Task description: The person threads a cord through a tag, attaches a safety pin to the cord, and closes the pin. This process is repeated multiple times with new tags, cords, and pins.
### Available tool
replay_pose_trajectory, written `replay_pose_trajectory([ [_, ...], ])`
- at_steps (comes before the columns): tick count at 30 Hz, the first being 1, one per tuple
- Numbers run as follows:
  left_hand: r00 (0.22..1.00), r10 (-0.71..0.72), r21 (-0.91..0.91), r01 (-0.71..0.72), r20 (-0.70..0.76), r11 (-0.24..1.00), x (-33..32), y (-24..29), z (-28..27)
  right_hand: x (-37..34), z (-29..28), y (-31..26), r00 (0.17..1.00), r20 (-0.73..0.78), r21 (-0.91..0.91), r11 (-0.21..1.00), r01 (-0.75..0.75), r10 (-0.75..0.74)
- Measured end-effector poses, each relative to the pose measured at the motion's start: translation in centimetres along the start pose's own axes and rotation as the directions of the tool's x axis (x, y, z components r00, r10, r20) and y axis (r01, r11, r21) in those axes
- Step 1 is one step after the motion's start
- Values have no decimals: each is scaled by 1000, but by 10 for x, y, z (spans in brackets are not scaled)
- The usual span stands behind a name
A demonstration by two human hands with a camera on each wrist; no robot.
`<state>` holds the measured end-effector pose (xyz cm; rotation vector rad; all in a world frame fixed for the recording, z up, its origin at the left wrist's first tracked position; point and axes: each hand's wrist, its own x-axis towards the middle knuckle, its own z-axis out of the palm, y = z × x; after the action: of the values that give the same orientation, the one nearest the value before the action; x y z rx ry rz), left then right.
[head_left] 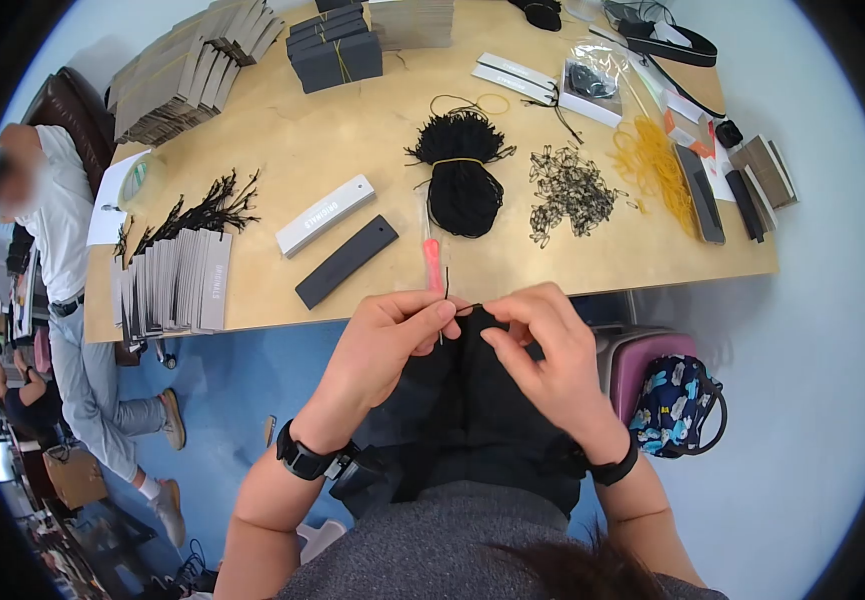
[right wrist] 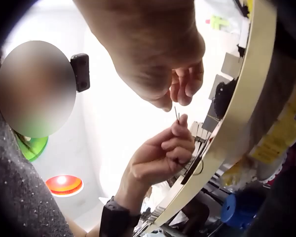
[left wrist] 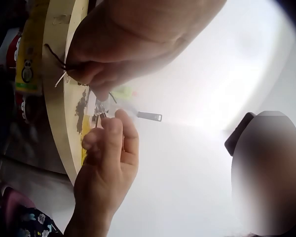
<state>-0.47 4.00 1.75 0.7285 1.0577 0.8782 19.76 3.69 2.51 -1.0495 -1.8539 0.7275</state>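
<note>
Over the lap at the table's front edge, my left hand pinches a thin black cord between thumb and forefinger. One end of the cord stands up above the fingertips, and a thin pale tip shows below them. My right hand is close by on the right, its fingers loosely bent and the thumb apart from the forefinger. Its forefinger tip is right at a small dark loop between the hands. In the right wrist view, thin strands rise from the left fingertips toward the right hand. A pink-handled tool lies just beyond.
On the table lie a banded black cord bundle, small metal pins, yellow rubber bands, a white strip and a dark strip. Corded tags are at left. Another person sits beyond.
</note>
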Motion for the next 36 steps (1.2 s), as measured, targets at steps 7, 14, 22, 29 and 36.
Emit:
replay_pose_trajectory([
  [7, 996, -64, 269, 45, 64, 962, -20, 8, 5, 7, -5, 13, 989, 145, 6, 999, 33, -34],
  [14, 989, -15, 376, -43, 150, 926, -23, 3, 4, 9, -9, 8, 969, 231, 135, 984, -116, 83],
  [22, 984, -28, 398, -45, 177, 916, -23, 3, 2, 15, -18, 11, 940, 340, 91, 996, -11, -20],
  [29, 997, 66, 189, -73, 43, 979, -20, -13, 4, 9, -10, 17, 951, 309, 103, 994, -23, -10],
  [36, 977, 151, 140, -130, -153, 982, -19, -24, -1, 27, -36, 70, 987, -92, -386, 909, -157, 131],
])
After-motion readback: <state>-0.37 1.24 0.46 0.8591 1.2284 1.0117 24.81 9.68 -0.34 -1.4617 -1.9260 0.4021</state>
